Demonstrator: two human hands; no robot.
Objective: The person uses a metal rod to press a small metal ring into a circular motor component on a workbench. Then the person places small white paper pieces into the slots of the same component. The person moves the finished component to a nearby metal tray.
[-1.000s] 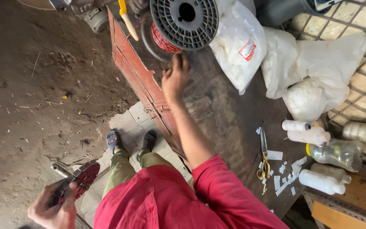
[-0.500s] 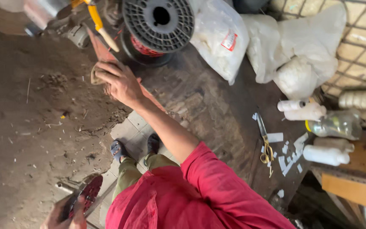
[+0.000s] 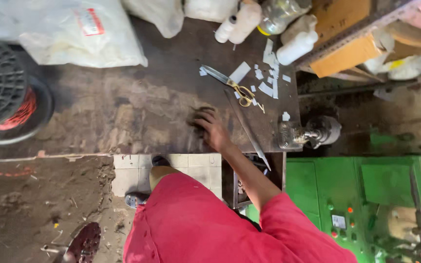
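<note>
— Strip of grey metal (image 3: 249, 130) on the desk (image 3: 137, 112), just beside the right hand (image 3: 211, 129): how would it handle?

— Stiff and thin, I'd judge, long and tapering to a point that overhangs the near edge. Probably light, but the edges may be sharp. Best taken flat-on near the middle, thumb on top, well away from the tip.

— And the scissors (image 3: 235, 87)?

— Yellow-handled, lying a little beyond the hand among white paper scraps (image 3: 268, 73). Rigid and easy to pick up by the loops.

— What is the hand doing?

— It rests palm down on the dark desk, fingers (image 3: 200, 117) spread wide and pointing away from the body. I see nothing gripped in it, though the picture is blurred there. The arm reaches nearly straight from a red sleeve (image 3: 288, 219), with the wrist low.

— The left hand?

— Out of sight. Only a dark reddish disc (image 3: 85, 241) shows low at the left, above the floor.
</note>
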